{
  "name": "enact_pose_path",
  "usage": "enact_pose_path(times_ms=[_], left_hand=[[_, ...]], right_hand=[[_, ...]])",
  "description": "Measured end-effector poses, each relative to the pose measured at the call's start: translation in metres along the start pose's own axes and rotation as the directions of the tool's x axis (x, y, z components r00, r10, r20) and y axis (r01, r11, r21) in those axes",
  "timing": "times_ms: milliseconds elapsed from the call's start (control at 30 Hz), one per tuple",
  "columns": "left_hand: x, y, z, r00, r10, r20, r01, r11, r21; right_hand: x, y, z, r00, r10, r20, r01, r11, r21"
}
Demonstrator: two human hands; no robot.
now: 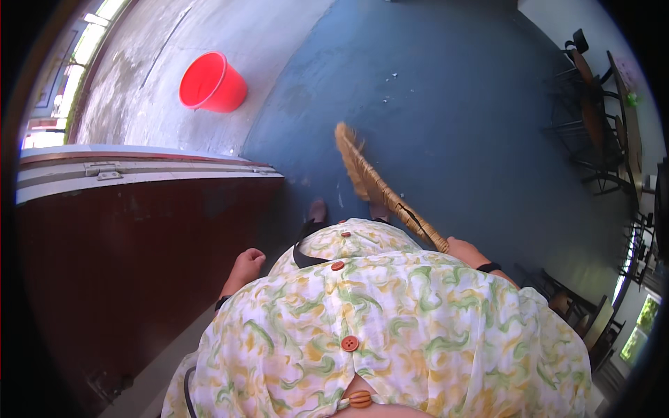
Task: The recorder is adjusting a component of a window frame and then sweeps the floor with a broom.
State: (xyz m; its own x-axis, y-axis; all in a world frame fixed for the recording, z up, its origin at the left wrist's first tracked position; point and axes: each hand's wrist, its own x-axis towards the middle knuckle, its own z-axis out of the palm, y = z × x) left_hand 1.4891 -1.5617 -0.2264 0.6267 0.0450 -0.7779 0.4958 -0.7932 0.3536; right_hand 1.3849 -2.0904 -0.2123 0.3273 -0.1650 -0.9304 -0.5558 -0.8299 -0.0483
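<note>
My right hand (467, 251) is wrapped round the bound handle of a straw broom (376, 184). From that grip the broom slants forward and left, its fanned straw head low in front of my feet. Whether the straw touches the floor, I cannot tell. My left hand (249, 265) hangs at my left side with its fingers curled in, and nothing shows in it. It is nearest to the dark red door (153, 237). Small white bits of litter (386, 100) lie on the blue floor (453, 139) beyond the broom.
A red bucket (226, 87) stands on the pale concrete (272, 42) at the far left, past the blue floor's edge. The door with its metal hinge (104, 169) fills my left. Dark chairs (599, 174) and a wooden table (625, 125) line the right side.
</note>
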Motion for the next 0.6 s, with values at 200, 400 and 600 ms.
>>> enact_pose_path(times_ms=[200,400,600], left_hand=[[0.068,0.026,-0.059,0.978,0.205,0.026,-0.206,0.970,0.128],[0.116,0.006,-0.081,0.954,0.271,0.125,-0.285,0.952,0.112],[0.115,-0.017,-0.080,0.948,0.184,0.259,-0.249,0.936,0.250]], right_hand=[[0.016,-0.055,0.055,0.992,-0.022,-0.126,0.038,0.991,0.124],[-0.055,-0.041,0.150,0.971,0.170,-0.166,-0.100,0.925,0.366],[-0.128,-0.021,0.276,0.922,0.384,0.042,-0.302,0.650,0.697]])
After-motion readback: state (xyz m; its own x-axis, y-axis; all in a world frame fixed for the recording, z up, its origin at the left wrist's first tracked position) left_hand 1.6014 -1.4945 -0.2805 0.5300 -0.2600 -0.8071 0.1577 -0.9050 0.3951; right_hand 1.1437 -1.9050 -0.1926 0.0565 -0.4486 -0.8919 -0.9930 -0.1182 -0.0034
